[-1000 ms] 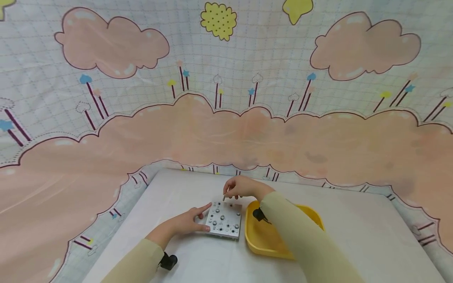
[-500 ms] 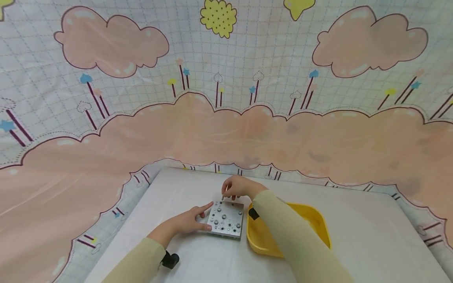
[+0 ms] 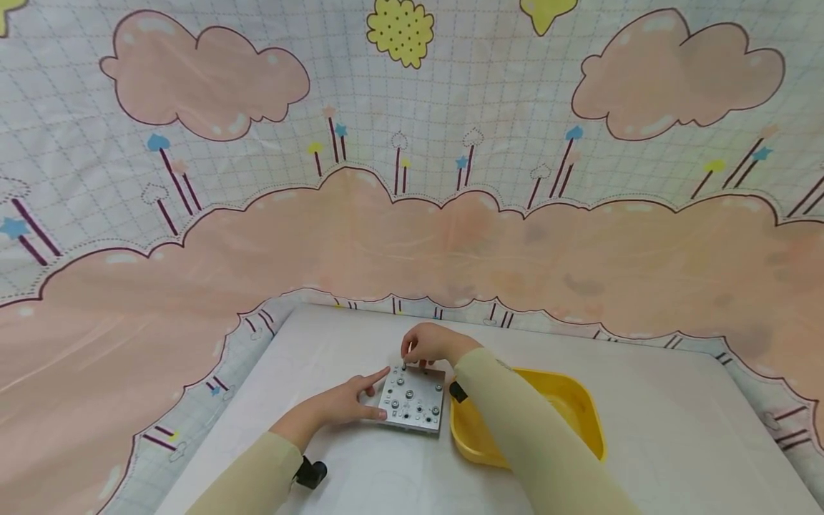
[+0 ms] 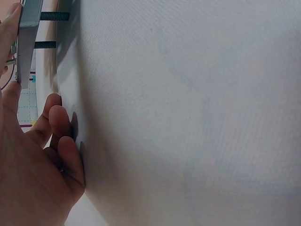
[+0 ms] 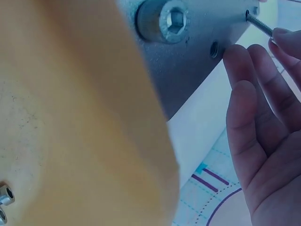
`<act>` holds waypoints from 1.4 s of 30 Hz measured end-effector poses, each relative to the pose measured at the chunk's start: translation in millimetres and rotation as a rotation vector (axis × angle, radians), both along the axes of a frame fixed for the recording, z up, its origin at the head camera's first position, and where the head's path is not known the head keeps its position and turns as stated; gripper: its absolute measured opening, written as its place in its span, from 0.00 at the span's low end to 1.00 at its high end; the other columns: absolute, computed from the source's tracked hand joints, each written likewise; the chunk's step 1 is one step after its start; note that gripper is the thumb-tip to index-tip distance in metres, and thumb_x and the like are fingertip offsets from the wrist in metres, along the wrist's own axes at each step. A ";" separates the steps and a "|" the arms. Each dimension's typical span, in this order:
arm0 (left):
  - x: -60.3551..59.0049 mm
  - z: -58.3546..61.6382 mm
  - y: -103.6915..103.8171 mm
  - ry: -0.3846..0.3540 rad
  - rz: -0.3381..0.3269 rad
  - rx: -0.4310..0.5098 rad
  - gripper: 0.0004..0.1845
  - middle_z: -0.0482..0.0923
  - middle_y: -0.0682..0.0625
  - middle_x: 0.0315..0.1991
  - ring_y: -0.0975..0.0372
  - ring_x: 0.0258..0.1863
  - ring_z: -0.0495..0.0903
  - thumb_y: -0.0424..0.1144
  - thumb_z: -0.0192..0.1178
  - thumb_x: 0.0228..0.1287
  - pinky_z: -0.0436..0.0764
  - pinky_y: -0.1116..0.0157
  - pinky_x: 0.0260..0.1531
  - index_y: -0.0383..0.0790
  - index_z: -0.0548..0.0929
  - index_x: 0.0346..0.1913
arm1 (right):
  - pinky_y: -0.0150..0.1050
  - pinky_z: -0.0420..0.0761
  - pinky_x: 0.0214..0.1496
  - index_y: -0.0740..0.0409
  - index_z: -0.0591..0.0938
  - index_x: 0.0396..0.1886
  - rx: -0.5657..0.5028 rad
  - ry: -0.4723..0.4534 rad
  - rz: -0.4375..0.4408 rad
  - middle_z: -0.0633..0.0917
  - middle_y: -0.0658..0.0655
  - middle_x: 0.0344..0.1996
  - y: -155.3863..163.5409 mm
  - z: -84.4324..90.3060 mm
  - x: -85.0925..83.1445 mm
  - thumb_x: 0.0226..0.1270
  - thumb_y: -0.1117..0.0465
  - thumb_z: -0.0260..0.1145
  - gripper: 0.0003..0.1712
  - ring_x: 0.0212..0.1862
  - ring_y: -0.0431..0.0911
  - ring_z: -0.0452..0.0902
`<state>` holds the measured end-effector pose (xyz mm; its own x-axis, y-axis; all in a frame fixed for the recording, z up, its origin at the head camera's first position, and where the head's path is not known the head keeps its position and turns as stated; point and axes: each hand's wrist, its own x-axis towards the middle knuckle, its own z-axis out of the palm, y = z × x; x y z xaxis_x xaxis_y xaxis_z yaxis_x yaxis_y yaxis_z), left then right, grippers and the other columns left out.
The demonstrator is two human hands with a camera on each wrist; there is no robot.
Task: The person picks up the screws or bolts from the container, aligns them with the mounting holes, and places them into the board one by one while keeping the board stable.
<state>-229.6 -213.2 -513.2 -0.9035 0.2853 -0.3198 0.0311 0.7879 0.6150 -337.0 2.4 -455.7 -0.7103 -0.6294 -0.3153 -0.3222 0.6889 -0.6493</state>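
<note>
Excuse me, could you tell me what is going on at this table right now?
A person is fitting screws into a square grey metal plate with threaded holes lying on the white table. The left hand steadies the plate at its left edge, thumb and forefinger against it. The right hand pinches a thin metal screw, its tip set in a hole at the plate's far edge. Several screws already stand in the plate. A yellow plastic tray beside it holds a few more.

table (image 3: 644,429): white cloth | on it: metal plate (image 3: 412,402), yellow tray (image 3: 582,400)
</note>
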 end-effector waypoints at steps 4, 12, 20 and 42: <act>0.2 1.7 0.4 -0.007 0.006 0.003 0.50 0.69 0.51 0.48 0.56 0.45 0.69 0.59 0.72 0.53 0.69 0.52 0.47 0.62 0.58 0.77 | 0.41 0.80 0.42 0.50 0.86 0.33 0.012 0.005 0.015 0.82 0.51 0.31 -1.1 0.5 2.3 0.67 0.61 0.68 0.03 0.33 0.46 0.79; 0.4 1.6 1.1 -0.004 0.005 -0.008 0.50 0.68 0.51 0.48 0.56 0.45 0.68 0.59 0.72 0.53 0.69 0.52 0.47 0.62 0.58 0.78 | 0.37 0.78 0.40 0.47 0.87 0.32 0.073 0.043 0.033 0.82 0.49 0.32 -2.3 -1.3 1.3 0.67 0.61 0.69 0.04 0.34 0.45 0.77; 0.5 0.5 0.3 -0.001 0.007 -0.004 0.50 0.69 0.52 0.47 0.56 0.45 0.69 0.59 0.72 0.53 0.69 0.52 0.47 0.62 0.59 0.77 | 0.35 0.78 0.41 0.44 0.88 0.32 0.120 0.103 0.044 0.82 0.48 0.31 -5.6 -1.4 -0.7 0.66 0.59 0.70 0.05 0.34 0.44 0.78; -3.1 -2.7 -2.1 0.002 -0.007 -0.003 0.50 0.70 0.52 0.49 0.57 0.44 0.69 0.60 0.71 0.53 0.70 0.51 0.48 0.63 0.58 0.77 | 0.34 0.77 0.40 0.46 0.90 0.37 0.129 0.172 0.113 0.83 0.44 0.31 -2.5 6.9 5.2 0.66 0.59 0.71 0.04 0.32 0.41 0.78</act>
